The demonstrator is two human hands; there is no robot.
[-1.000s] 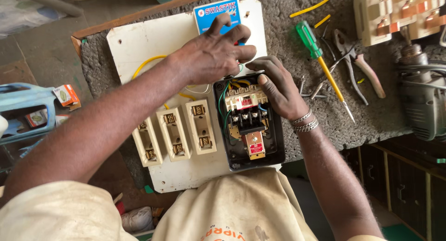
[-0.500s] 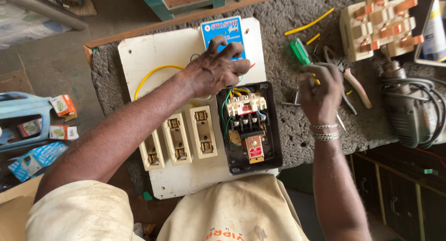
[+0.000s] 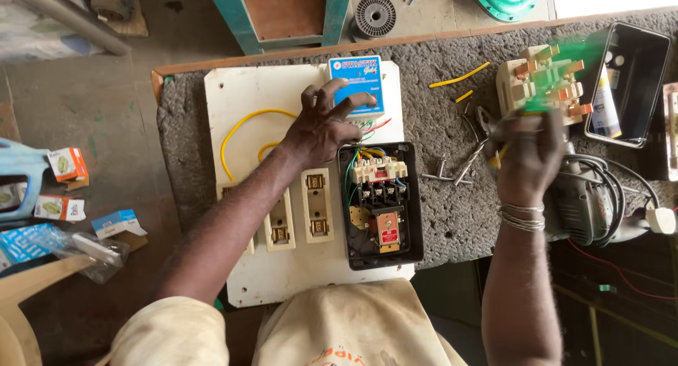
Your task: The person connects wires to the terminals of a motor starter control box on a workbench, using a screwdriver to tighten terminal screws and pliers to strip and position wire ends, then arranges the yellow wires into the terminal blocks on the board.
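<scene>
My left hand (image 3: pixel 321 129) rests spread on a white board (image 3: pixel 247 91), its fingertips touching a blue box (image 3: pixel 357 84) mounted at the board's top. Just right of the wrist sits an open black starter box (image 3: pixel 381 205) with coloured wires and a red label inside. My right hand (image 3: pixel 528 154) is raised over the stone bench to the right and grips a green-handled screwdriver (image 3: pixel 558 73), which is blurred by motion. Three cream fuse holders (image 3: pixel 316 205) line the board under my left forearm. A yellow wire (image 3: pixel 233 129) loops across the board.
Pliers (image 3: pixel 480 122) and loose screws (image 3: pixel 441 170) lie on the bench beside the board. A cream switch block with copper contacts (image 3: pixel 540 66), a black tray (image 3: pixel 628 76) and a grey power tool (image 3: pixel 586 196) stand at the right. Small cartons (image 3: pixel 67 165) lie on the floor at left.
My right hand left the starter box, reached to the tools at the right, took hold of the green screwdriver and lifted it. My left hand stayed on the blue box.
</scene>
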